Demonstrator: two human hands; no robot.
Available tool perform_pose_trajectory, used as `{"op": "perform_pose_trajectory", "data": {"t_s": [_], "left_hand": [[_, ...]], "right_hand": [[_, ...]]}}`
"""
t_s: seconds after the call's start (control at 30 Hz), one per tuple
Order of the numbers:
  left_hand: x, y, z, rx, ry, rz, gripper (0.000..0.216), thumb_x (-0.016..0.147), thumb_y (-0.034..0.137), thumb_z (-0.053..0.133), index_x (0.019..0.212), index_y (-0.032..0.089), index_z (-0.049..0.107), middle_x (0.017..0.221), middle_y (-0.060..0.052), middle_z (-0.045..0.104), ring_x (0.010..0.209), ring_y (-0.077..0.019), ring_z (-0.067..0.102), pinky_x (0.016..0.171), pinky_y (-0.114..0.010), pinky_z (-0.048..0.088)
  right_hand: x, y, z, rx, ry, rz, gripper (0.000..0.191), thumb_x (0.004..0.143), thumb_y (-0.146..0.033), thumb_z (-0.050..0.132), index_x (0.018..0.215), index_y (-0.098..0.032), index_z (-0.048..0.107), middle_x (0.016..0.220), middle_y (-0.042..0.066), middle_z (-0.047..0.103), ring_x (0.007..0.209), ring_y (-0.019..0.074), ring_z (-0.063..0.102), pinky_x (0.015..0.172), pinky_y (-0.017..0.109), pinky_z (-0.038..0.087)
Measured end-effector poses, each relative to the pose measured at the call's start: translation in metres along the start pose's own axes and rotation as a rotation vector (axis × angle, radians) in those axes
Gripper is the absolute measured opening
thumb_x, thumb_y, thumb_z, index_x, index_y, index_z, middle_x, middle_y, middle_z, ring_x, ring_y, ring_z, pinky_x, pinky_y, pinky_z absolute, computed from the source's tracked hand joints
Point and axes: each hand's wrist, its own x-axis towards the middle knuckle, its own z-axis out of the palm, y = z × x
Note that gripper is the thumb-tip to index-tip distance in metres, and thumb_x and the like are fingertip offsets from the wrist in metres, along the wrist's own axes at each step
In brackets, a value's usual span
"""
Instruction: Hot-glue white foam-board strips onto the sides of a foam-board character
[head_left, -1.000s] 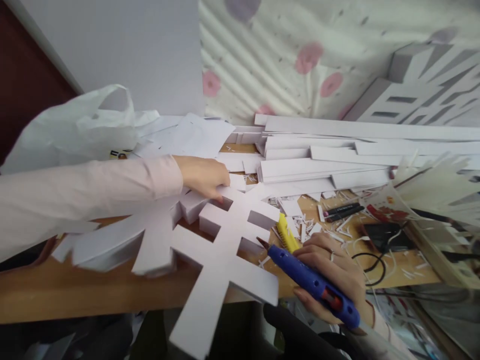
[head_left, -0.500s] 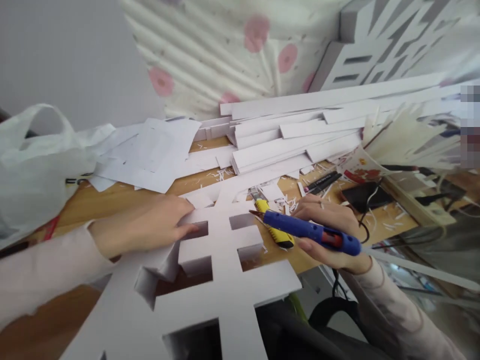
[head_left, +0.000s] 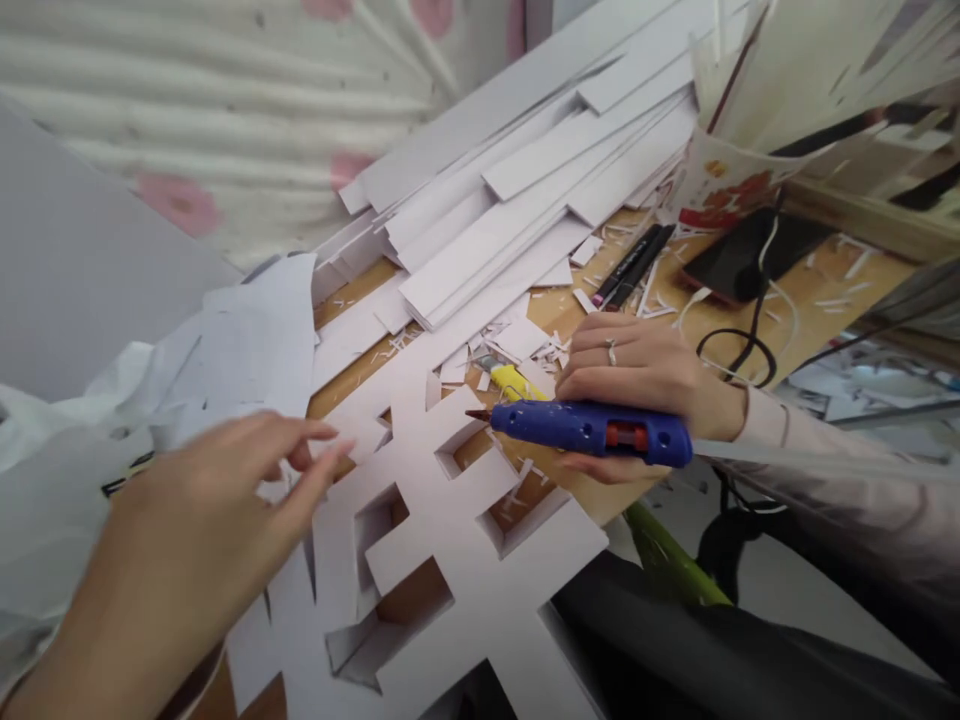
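A white foam-board cut-out with raised walls [head_left: 450, 540] lies across the front edge of the wooden table [head_left: 825, 290]. My left hand [head_left: 195, 540] hovers just above its left part, fingers loosely spread and holding nothing. My right hand [head_left: 645, 375] grips a blue glue gun [head_left: 592, 430] lying sideways, its nozzle pointing left at the cut-out's upper edge. A yellow utility knife [head_left: 514, 380] lies partly hidden behind the glue gun.
A pile of long white foam-board strips [head_left: 525, 190] fills the back of the table. Loose white sheets [head_left: 255, 340] and a white plastic bag [head_left: 45, 480] sit at the left. Dark markers [head_left: 630, 265], a black phone [head_left: 742, 260] with a cable and paper scraps lie at the right.
My left hand has lifted off the cut-out and now hovers open. The view has tilted and moved closer. The glue gun's nozzle has come nearer to the cut-out's upper edge.
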Motion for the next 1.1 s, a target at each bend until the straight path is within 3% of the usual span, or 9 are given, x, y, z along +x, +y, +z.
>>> {"op": "perform_pose_trajectory", "data": {"t_s": [0.07, 0.1, 0.2, 0.33, 0.43, 0.53, 0.63, 0.8, 1.1], "left_hand": [[0.018, 0.015, 0.003, -0.118, 0.209, 0.143, 0.018, 0.095, 0.035, 0.056, 0.083, 0.025, 0.066, 0.062, 0.003, 0.056, 0.060, -0.0159, 0.055, 0.057, -0.029, 0.038], [0.028, 0.024, 0.009, -0.232, 0.218, 0.264, 0.013, 0.094, 0.032, 0.059, 0.088, 0.025, 0.068, 0.058, 0.005, 0.052, 0.053, -0.0125, 0.049, 0.054, -0.027, 0.037], [0.058, 0.040, 0.034, -0.400, 0.053, 0.414, 0.022, 0.096, 0.024, 0.055, 0.112, 0.022, 0.070, 0.071, 0.003, 0.065, 0.053, -0.0111, 0.050, 0.054, -0.025, 0.040], [0.083, 0.041, 0.054, -0.502, -0.152, 0.443, 0.023, 0.095, 0.027, 0.054, 0.100, 0.021, 0.076, 0.084, -0.002, 0.075, 0.072, -0.0145, 0.064, 0.068, -0.026, 0.046], [0.092, 0.042, 0.048, -0.495, -0.278, 0.404, 0.024, 0.094, 0.032, 0.054, 0.097, 0.023, 0.076, 0.086, 0.000, 0.076, 0.076, -0.0144, 0.064, 0.069, -0.025, 0.046], [0.099, 0.051, 0.039, -0.425, -0.383, 0.320, 0.022, 0.090, 0.037, 0.056, 0.090, 0.023, 0.074, 0.075, 0.002, 0.071, 0.066, -0.0129, 0.059, 0.064, -0.024, 0.042], [0.106, 0.060, 0.035, -0.354, -0.431, 0.285, 0.023, 0.087, 0.041, 0.057, 0.080, 0.021, 0.066, 0.064, 0.003, 0.064, 0.060, -0.0127, 0.056, 0.060, -0.025, 0.038], [0.116, 0.060, 0.036, -0.248, -0.453, 0.266, 0.023, 0.082, 0.042, 0.060, 0.086, 0.022, 0.050, 0.065, 0.004, 0.060, 0.058, -0.0149, 0.056, 0.054, -0.027, 0.036], [0.126, 0.055, 0.040, -0.190, -0.570, 0.304, 0.026, 0.083, 0.046, 0.056, 0.081, 0.025, 0.041, 0.066, 0.003, 0.056, 0.056, -0.0154, 0.049, 0.050, -0.030, 0.034]], "right_hand": [[-0.006, 0.002, 0.002, -0.004, 0.012, -0.008, 0.031, 0.094, -0.055, 0.058, 0.082, -0.027, 0.063, 0.065, 0.002, 0.062, 0.063, 0.0185, 0.059, 0.065, 0.038, 0.041], [-0.009, 0.002, 0.002, -0.011, 0.014, -0.008, 0.033, 0.093, -0.057, 0.058, 0.081, -0.027, 0.063, 0.065, 0.002, 0.062, 0.064, 0.0184, 0.059, 0.066, 0.039, 0.042], [-0.010, 0.002, -0.001, -0.062, -0.045, -0.036, 0.033, 0.097, -0.053, 0.055, 0.080, -0.026, 0.063, 0.065, 0.002, 0.062, 0.063, 0.0178, 0.059, 0.066, 0.039, 0.043], [-0.003, 0.002, -0.009, -0.170, -0.196, -0.036, 0.038, 0.099, -0.051, 0.052, 0.073, -0.025, 0.062, 0.065, 0.000, 0.063, 0.062, 0.0156, 0.058, 0.066, 0.038, 0.045], [0.006, 0.004, -0.011, -0.199, -0.319, 0.032, 0.049, 0.100, -0.059, 0.046, 0.067, -0.025, 0.060, 0.066, -0.001, 0.063, 0.063, 0.0137, 0.059, 0.069, 0.037, 0.046], [0.017, 0.006, -0.010, -0.164, -0.382, 0.133, 0.057, 0.096, -0.068, 0.042, 0.060, -0.026, 0.057, 0.059, -0.003, 0.058, 0.060, 0.0124, 0.055, 0.072, 0.038, 0.046], [0.025, 0.008, -0.008, -0.053, -0.370, 0.211, 0.063, 0.092, -0.074, 0.043, 0.053, -0.026, 0.052, 0.052, -0.005, 0.050, 0.056, 0.0112, 0.051, 0.074, 0.038, 0.045], [0.029, 0.012, -0.003, 0.157, -0.285, 0.319, 0.062, 0.091, -0.071, 0.049, 0.052, -0.023, 0.057, 0.050, -0.007, 0.049, 0.054, 0.0074, 0.051, 0.076, 0.035, 0.046], [0.029, 0.012, -0.002, 0.191, -0.288, 0.372, 0.060, 0.093, -0.062, 0.053, 0.051, -0.020, 0.057, 0.048, -0.008, 0.040, 0.058, 0.0057, 0.057, 0.072, 0.032, 0.045]]}}
